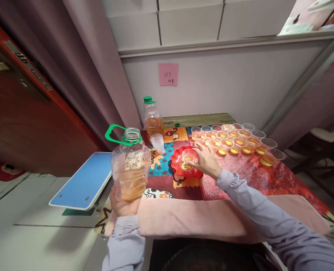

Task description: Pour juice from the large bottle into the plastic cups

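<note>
Left hand point(123, 205): wrapped around the base of a large clear plastic jug point(131, 165) with green handle ring, uncapped, part-filled with amber liquid, held upright. Right hand point(205, 160): fingers on a small clear plastic cup point(188, 156) sitting in a red scalloped plastic dish point(184, 162). Behind: rows of small clear cups point(234, 140) with amber liquid, on a red patterned tablecloth point(257, 175). Second green-capped bottle point(152, 119) beside an inverted stack of empty cups point(158, 143). Pink paper note point(168, 74) on wall.

Two bottles point(131, 165), one red dish point(178, 160)
</note>
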A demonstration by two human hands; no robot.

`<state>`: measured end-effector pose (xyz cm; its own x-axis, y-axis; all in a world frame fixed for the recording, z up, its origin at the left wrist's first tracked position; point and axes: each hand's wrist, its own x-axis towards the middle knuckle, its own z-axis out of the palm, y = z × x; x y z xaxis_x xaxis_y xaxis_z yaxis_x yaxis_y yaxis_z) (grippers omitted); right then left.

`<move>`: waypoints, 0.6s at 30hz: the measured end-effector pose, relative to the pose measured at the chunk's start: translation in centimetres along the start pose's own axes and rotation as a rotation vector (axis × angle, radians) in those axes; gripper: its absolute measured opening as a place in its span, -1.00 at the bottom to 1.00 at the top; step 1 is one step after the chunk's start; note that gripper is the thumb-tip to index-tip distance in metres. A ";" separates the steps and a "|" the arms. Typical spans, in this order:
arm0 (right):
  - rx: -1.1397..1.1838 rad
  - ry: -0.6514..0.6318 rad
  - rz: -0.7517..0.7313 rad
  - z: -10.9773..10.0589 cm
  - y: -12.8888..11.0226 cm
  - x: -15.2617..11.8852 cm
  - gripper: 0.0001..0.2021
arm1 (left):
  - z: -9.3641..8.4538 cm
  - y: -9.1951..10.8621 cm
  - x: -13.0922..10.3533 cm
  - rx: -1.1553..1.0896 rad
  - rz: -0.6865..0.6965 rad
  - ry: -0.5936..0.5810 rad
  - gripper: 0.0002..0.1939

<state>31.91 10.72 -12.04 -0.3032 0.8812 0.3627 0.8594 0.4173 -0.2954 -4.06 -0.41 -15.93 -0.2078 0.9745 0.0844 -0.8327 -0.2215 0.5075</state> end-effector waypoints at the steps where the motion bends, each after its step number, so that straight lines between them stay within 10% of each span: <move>1: -0.012 -0.012 0.006 0.1 -0.1 0.2 -0.30 | 0.1 0.0 0.0 0.005 0.015 0.019 -0.15; 8: 0.020 -0.094 0.052 -1.1 -0.7 2.2 -0.35 | -0.5 0.0 0.4 0.084 0.057 0.192 -0.13; 18: 0.161 -0.046 -0.034 -1.9 -2.2 2.5 -0.42 | 1.8 1.2 0.5 0.147 -0.013 0.122 -0.19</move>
<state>30.06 11.56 -8.76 -0.3530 0.8734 0.3355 0.7722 0.4744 -0.4227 -4.29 -0.11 -13.75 -0.2654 0.9639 -0.0229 -0.7539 -0.1926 0.6281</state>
